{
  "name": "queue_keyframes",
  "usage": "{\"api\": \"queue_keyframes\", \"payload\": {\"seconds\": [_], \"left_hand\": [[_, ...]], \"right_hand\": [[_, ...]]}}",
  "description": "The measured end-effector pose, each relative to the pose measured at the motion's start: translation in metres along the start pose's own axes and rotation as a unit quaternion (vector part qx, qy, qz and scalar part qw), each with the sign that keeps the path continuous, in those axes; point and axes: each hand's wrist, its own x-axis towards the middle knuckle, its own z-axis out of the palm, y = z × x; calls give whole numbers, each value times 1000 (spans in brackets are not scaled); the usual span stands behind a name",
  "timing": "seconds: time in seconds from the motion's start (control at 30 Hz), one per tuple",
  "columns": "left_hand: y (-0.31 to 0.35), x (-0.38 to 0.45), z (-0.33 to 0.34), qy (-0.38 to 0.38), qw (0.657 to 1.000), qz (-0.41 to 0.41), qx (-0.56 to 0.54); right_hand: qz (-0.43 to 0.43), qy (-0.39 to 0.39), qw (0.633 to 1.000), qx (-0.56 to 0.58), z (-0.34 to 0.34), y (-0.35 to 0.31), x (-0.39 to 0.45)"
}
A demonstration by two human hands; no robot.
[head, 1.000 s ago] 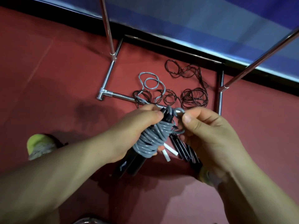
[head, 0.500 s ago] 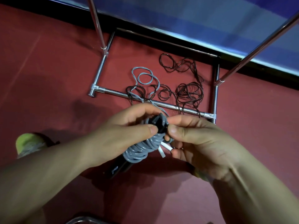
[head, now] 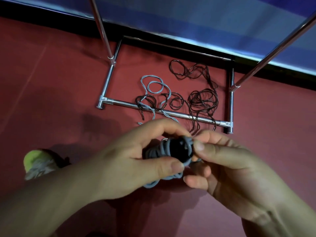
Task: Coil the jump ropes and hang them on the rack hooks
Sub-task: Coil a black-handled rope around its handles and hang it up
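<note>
A grey jump rope [head: 164, 149] is wound in tight turns around its black handles, whose ends face me. My left hand [head: 136, 161] grips the wound bundle from the left, thumb underneath. My right hand [head: 220, 161] pinches the grey cord at the handle tops with thumb and forefinger. The loose end of the grey cord [head: 154, 86] trails away in loops on the floor. A dark jump rope [head: 203, 100] lies tangled on the floor inside the rack's base and over its front bar.
The chrome rack base [head: 172, 113] frames the ropes, with two slanted uprights [head: 102, 31] rising left and right. The floor is red, with a blue wall behind. A yellow-green shoe [head: 37, 161] shows at lower left. No hooks are in view.
The bundle has turned so the handle ends face me, hiding the white tips. My right fingers moved onto the cord at the handle tops. The view shifted, so the rack sits lower in frame.
</note>
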Motion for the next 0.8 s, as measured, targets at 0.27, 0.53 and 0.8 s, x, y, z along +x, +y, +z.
{"api": "queue_keyframes", "payload": {"seconds": [0.27,0.53,0.8], "left_hand": [[4,-3,9,66,994,-6,91],[5,1,-3,57,996,4,67],[2,3,-12,158,986,55,16]], "right_hand": [[-64,138,987,-47,26,2,3],[-25,114,993,-34,27,-9,9],[-86,47,991,-95,42,-27,10]]}}
